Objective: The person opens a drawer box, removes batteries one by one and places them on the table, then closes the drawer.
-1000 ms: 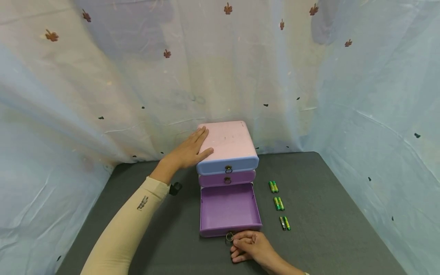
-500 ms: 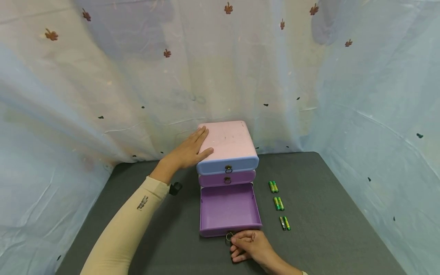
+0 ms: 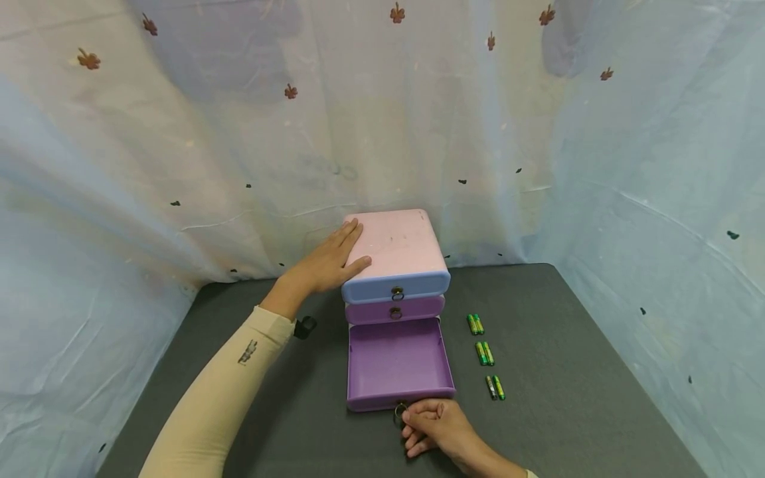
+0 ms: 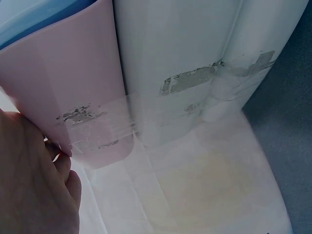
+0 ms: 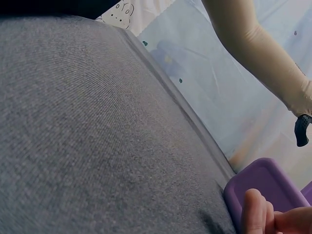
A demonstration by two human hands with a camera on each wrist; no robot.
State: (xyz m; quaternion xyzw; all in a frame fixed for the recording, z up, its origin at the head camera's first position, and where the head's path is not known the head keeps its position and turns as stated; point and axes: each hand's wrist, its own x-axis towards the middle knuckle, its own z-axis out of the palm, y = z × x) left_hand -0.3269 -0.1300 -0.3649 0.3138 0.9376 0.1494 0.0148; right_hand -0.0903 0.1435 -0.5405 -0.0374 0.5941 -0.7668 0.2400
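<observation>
A small drawer cabinet (image 3: 397, 242) with a pink top stands at the back of the table. Its blue top drawer (image 3: 370, 290) and purple middle drawer (image 3: 367, 312) are pushed in, while the purple bottom drawer (image 3: 399, 362) is pulled far out with nothing inside. My left hand (image 3: 325, 262) lies with straight fingers on the left edge of the pink top; the left wrist view shows the cabinet's taped side (image 4: 190, 80) beside it. With thumb and forefinger, my right hand (image 3: 439, 428) pinches the metal ring pull (image 3: 400, 410) on the bottom drawer's front.
Several green batteries (image 3: 482, 354) lie in pairs on the dark grey table (image 3: 574, 372), right of the cabinet. A pale patterned curtain (image 3: 382, 133) hangs behind and along both sides. A black wristband (image 3: 305, 328) is on the left wrist.
My right fingertips have shifted slightly at the ring pull, and the ring leans a little toward them. The left hand and the drawers keep their places.
</observation>
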